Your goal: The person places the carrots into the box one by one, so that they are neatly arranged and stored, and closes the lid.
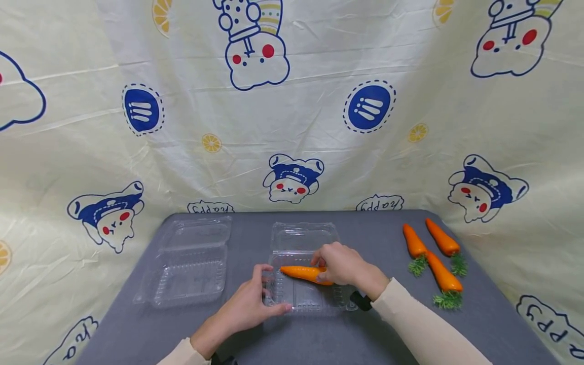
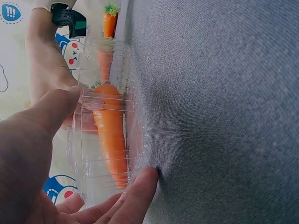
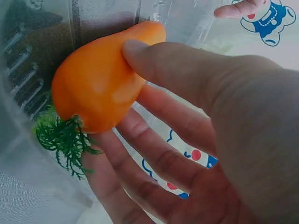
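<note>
An open clear plastic clamshell container (image 1: 315, 299) sits in the middle of the table, its lid folded back away from me. My right hand (image 1: 342, 263) grips an orange toy carrot (image 1: 301, 272) inside the tray, its tip pointing left. In the right wrist view the thumb presses on the carrot (image 3: 98, 84) and the fingers curl beneath it, beside its green leafy top (image 3: 63, 140). My left hand (image 1: 248, 304) holds the container's near left corner. Up close in the left wrist view, its thumb lies at the rim and its fingers at the lower side.
A second open clear container (image 1: 191, 276) stands to the left on the grey table (image 1: 292, 339). Several toy carrots lie at the right, including one near the back edge (image 1: 441, 238) and one nearer me (image 1: 442, 274). A printed curtain (image 1: 292, 121) hangs behind the table.
</note>
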`<state>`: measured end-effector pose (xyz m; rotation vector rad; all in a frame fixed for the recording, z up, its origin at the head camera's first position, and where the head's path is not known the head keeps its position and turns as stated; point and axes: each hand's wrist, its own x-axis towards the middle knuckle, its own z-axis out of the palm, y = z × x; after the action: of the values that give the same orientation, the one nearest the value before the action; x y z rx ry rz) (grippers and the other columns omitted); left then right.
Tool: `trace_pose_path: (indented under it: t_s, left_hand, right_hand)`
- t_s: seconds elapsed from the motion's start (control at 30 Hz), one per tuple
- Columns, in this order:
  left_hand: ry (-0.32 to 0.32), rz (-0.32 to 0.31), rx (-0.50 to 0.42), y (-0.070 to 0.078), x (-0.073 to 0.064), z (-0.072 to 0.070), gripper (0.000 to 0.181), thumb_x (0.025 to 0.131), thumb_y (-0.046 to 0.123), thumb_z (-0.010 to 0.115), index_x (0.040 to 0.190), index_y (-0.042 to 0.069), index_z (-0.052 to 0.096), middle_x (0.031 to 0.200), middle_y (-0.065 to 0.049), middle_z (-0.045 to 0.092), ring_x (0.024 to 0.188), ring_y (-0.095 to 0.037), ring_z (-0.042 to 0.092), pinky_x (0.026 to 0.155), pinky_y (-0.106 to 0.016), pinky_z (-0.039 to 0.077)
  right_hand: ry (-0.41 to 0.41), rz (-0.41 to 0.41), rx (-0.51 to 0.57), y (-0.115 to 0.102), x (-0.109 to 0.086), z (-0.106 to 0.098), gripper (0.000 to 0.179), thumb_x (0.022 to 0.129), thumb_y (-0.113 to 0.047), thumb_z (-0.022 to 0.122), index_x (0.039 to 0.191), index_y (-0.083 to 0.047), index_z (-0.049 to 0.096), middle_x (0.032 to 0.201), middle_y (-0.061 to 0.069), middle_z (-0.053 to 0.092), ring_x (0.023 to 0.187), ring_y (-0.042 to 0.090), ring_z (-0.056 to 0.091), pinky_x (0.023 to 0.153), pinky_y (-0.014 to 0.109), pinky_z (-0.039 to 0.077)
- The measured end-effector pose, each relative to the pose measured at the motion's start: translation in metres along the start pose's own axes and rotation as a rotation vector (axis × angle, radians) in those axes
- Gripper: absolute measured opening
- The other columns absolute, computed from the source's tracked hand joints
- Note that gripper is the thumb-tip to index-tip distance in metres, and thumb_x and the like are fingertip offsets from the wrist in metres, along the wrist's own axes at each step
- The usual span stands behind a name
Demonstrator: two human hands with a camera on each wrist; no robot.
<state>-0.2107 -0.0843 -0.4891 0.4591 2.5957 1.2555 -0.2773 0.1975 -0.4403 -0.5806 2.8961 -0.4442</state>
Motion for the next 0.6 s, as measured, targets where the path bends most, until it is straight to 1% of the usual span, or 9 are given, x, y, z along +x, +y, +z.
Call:
trace_pose_path:
  t_s: [0.3, 0.43, 0.6]
  left_hand:
    - [-0.001, 0.004, -0.002, 0.001, 0.0, -0.001, 0.103, 0.094, 0.05, 0.098, 0.166, 0.009, 0.036, 0.159, -0.023, 0.068, 0.126, -0.031, 0.079, 0.103, -0.06, 0.067]
    - [-0.006, 0.003, -0.01, 0.001, 0.0, -0.001, 0.103, 0.095, 0.05, 0.098, 0.166, 0.008, 0.037, 0.16, -0.024, 0.068, 0.127, -0.032, 0.079, 0.103, -0.06, 0.066]
    - [-0.017, -0.012, -0.017, 0.001, 0.0, -0.003, 0.102, 0.096, 0.049, 0.097, 0.167, 0.009, 0.036, 0.159, -0.023, 0.068, 0.128, -0.034, 0.078, 0.101, -0.059, 0.067]
  right_hand:
    - [0.004, 0.011, 0.058, 0.003, -0.006, -0.003, 0.035, 0.094, -0.014, 0.1, 0.127, -0.013, 0.088, 0.119, 0.006, 0.086, 0.105, 0.022, 0.076, 0.098, 0.049, 0.071]
    - [0.011, -0.008, 0.1, 0.006, -0.009, -0.004, 0.035, 0.095, -0.012, 0.098, 0.127, -0.011, 0.087, 0.123, 0.007, 0.086, 0.11, 0.024, 0.078, 0.103, 0.051, 0.07]
    - [0.021, -0.039, 0.146, 0.011, -0.012, -0.008, 0.035, 0.096, -0.012, 0.098, 0.129, -0.009, 0.086, 0.125, 0.008, 0.086, 0.112, 0.026, 0.079, 0.104, 0.051, 0.07]
